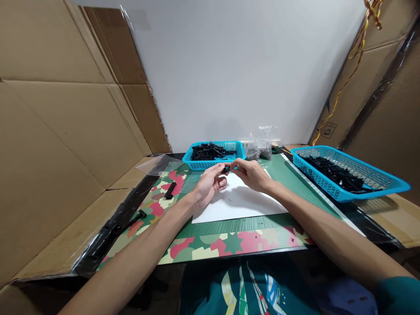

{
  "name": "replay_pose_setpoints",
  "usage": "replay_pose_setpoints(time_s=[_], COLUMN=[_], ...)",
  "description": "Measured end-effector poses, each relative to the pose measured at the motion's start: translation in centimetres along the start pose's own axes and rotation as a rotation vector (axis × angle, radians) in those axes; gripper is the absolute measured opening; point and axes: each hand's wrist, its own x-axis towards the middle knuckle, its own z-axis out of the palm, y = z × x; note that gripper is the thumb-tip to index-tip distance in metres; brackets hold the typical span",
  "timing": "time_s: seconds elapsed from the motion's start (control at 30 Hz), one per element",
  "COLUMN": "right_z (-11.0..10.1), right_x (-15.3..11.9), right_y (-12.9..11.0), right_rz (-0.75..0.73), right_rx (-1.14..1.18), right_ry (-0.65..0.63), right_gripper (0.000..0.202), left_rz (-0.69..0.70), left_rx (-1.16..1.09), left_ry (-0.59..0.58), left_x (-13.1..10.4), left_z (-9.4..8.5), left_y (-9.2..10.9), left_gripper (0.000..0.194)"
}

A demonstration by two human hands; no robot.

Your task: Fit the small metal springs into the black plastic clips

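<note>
The left grip [210,186] is closed on a small black piece [226,169], which sits near twelve o'clock, above the far edge of the white sheet [239,201] lying on the green surface [297,179]. The right grip [252,174] comes in from three o'clock, fingertips at the piece's other end; I cannot tell whether they clamp it or only press. Work on this one piece looks midway, judging by both hands being engaged on it. Many black parts [210,152] fill the far basket [200,165] at eleven o'clock, and another pile [334,173] fills the right basket [389,181] at two; which are finished and which remain cannot be told. A loose black part [170,191] lies at nine o'clock, and clear bags [259,151] of small contents stand at one.
</note>
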Motion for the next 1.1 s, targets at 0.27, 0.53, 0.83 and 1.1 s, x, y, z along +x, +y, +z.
replay_pose_setpoints(time_s=[0.27,0.53,0.83,1.1], right_z=[-0.2,0.5,1.4,-0.1], right_x=[0.0,0.7,0.4,0.6], right_y=[-0.5,-1.4,-3.0,-1.4], right_rz=[0.046,0.313,0.464,0.352], right_rx=[0.157,0.588,1.069,0.606], right_ry=[0.071,0.025,-0.108,-0.251], right_gripper=[0.016,0.052,0.051,0.043], left_rz=[0.100,0.437,0.475,0.355], left_rx=[0.096,0.358,0.508,0.311], left_ry=[0.105,0.170,0.087,0.204], left_x=[-0.3,0.9,0.1,1.2], left_z=[0.5,-0.5,0.2,-0.6], left_y=[0.0,-0.2,0.6,0.1], left_gripper=[0.039,0.034,0.031,0.030])
